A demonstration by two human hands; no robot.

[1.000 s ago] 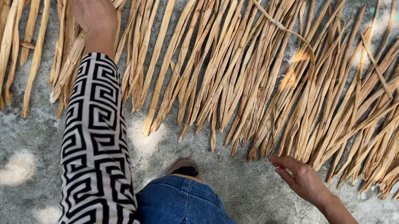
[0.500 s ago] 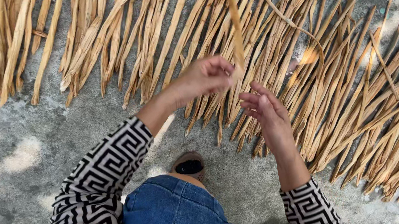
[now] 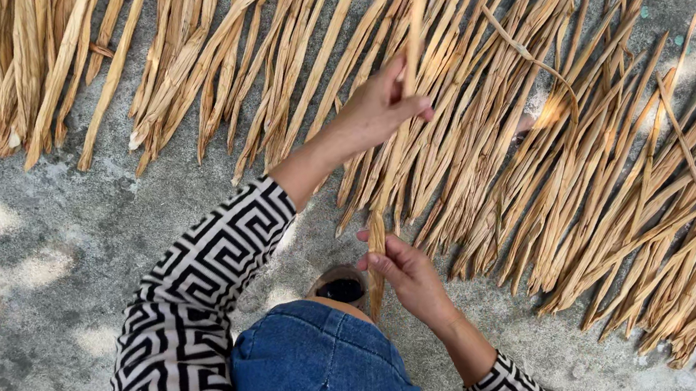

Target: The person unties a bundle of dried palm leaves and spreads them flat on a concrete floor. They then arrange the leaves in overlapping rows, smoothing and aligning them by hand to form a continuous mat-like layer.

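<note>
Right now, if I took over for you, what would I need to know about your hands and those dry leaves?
Left hand: pinching the upper part of one long dried leaf strip, lifted off the pile.
Right hand: gripping the same strip's lower end, near the knee.
Other dried strips lie fanned in rows on the concrete ground, with another bundle top left.
Done: one strip picked up.
Left: all the rest lie on the ground, untouched.

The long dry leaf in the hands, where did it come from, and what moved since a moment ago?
A second ago the left hand reached far into the spread leaves and the right hand touched their near ends. Then both came together, lifting one long dry leaf. Now the left hand pinches it higher up, the right holds its lower end. The other dried leaves stayed spread on the concrete ground.
</note>
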